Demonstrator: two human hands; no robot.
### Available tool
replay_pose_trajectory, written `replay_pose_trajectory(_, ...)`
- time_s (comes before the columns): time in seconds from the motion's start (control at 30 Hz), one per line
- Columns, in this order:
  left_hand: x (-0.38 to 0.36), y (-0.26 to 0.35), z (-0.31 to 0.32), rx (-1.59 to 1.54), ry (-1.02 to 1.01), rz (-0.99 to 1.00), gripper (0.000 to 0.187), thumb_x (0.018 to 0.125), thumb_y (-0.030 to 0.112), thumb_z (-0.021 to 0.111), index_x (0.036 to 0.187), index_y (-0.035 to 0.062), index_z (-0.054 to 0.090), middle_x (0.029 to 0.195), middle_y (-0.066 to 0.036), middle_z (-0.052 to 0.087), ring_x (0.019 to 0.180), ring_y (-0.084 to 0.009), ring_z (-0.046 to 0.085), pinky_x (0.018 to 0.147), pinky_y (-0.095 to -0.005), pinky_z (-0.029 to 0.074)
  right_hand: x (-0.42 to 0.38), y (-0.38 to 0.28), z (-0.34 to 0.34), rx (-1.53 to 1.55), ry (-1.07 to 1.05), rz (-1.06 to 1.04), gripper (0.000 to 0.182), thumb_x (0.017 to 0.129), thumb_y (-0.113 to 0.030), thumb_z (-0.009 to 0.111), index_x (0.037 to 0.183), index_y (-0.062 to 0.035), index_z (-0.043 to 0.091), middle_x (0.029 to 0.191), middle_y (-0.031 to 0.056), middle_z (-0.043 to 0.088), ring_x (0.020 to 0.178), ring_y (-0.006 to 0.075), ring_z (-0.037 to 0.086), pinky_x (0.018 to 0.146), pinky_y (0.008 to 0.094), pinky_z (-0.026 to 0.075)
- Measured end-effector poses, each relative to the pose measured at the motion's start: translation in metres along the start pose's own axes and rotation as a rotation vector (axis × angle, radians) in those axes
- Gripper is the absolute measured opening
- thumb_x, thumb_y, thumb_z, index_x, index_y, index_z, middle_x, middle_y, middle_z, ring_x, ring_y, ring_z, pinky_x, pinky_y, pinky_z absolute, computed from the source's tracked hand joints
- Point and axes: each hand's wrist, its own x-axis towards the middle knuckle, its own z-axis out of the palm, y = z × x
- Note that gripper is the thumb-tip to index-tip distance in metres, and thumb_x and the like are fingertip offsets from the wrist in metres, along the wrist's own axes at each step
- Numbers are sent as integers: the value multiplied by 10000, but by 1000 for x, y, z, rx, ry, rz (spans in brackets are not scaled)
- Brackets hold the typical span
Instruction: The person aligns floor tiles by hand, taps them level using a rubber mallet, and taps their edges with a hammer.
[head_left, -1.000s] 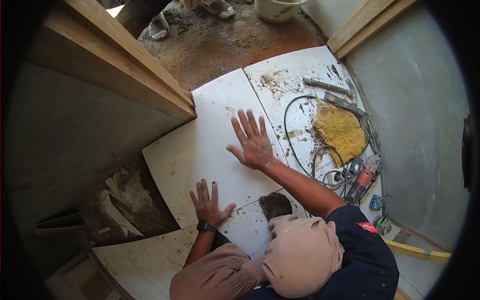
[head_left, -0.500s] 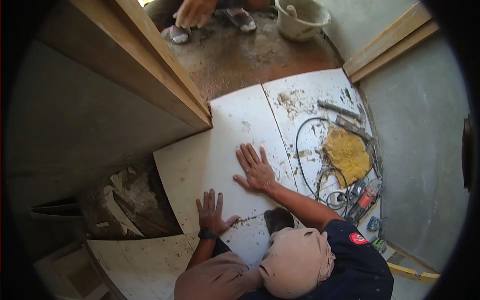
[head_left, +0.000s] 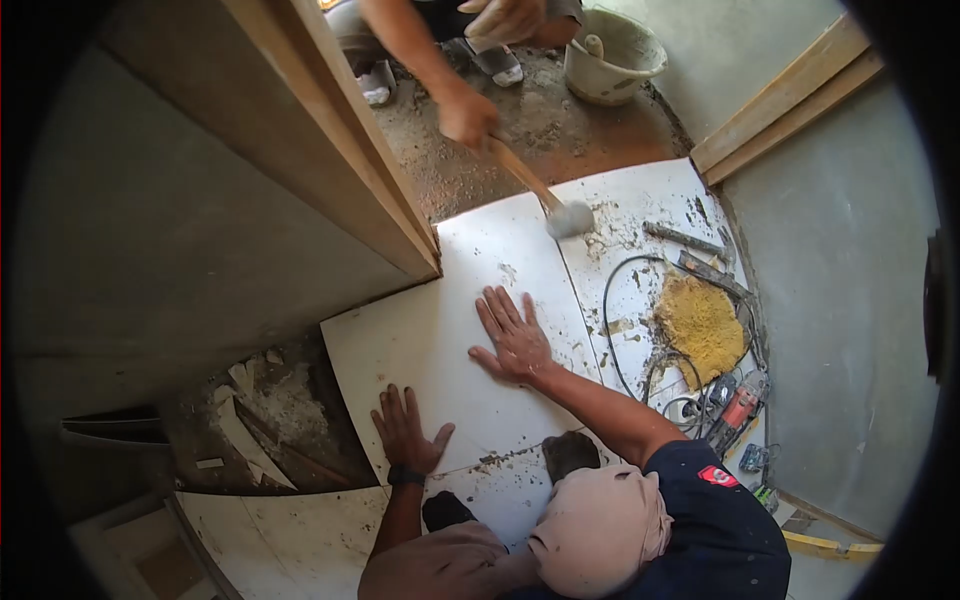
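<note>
The large white tile (head_left: 450, 330) lies bedded beside the door frame, both the left hand (head_left: 405, 435) and right hand (head_left: 512, 338) spread flat on it. At twelve o'clock a co-worker's mallet (head_left: 565, 217) meets its far corner, so levelling seems unfinished; rubble at nine o'clock remains untiled.

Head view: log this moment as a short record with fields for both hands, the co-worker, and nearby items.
left hand: flat, fingers spread, on the white tile near its lower edge
right hand: flat, palm down, on the same tile
co-worker's hand: holds a mallet with its head at the tile's far edge
nearby: yellow sponge, black cable, bucket
</note>
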Motion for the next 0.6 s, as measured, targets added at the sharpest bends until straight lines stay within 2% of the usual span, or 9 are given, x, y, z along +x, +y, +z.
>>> replay_pose_trajectory(0.03,1,1,-1,-4,10,-7,1043,788,583,739,1559,38,296,1635,-275,214,1510,-466,199,1203,-645,122,-4,-1,-3,-7,3,-10,892,959,-598,519,1602,-48,240,1687,200,119,1570,371,66,1226,612,81)
replay_pose_trajectory(0.17,3,-1,0,-22,6,-7,1037,795,586,739,1565,55,290,1637,-271,211,1508,-465,202,1202,-650,123,-14,0,-42,282,366,-35,740,913,-362,697,1517,-39,418,1530,215,393,1442,366,356,1194,517,277)
replay_pose_trajectory(0.2,1,-2,-2,-28,-8,4,1036,797,591,738,1566,60,291,1637,-271,210,1506,-465,204,1201,-652,124,-10,4,-70,210,488,-61,533,875,-158,718,1382,-66,581,1368,175,541,1273,331,523,1086,449,427)
replay_pose_trajectory(0.27,-2,-5,-1,-32,17,-1,1039,796,598,738,1567,63,292,1636,-270,213,1506,-465,206,1201,-653,122,16,41,-122,149,740,-220,335,830,40,616,1132,-82,696,1139,96,653,1041,284,640,836,370,552)
replay_pose_trajectory(0.33,-1,-4,2,-38,50,14,1042,794,604,738,1568,66,293,1635,-269,215,1505,-464,209,1201,-654,121,52,78,-159,-163,649,-141,372,839,28,591,1169,-116,683,1108,90,628,978,284,625,776,387,548)
replay_pose_trajectory(0.37,-2,-5,3,-42,54,23,1036,801,635,718,1568,79,298,1639,-254,223,1511,-448,213,1201,-656,126,73,96,-163,-319,523,-105,347,859,-47,588,1175,-154,683,1144,93,607,1088,275,587,902,412,509)
replay_pose_trajectory(0.4,-1,-7,4,-46,61,31,1031,808,665,698,1568,92,303,1642,-238,231,1517,-431,217,1200,-659,130,84,115,-158,-313,525,-130,347,859,-47,588,1175,-154,683,1144,93,607,1088,275,587,902,412,509)
replay_pose_trajectory(0.47,3,-6,6,-49,72,12,1031,810,674,690,1573,101,302,1646,-230,230,1521,-419,217,1204,-654,128,107,146,-135,-565,308,-534,249,867,-129,587,1096,-141,686,1163,97,590,1200,269,521,1044,457,410)
replay_pose_trajectory(0.6,0,-9,3,-100,63,8,1038,812,707,667,1590,132,290,1657,-201,224,1535,-380,209,1216,-635,124,86,141,-103,-583,79,-613,119,864,-225,618,926,-127,646,1106,86,615,1185,258,532,1124,489,310)
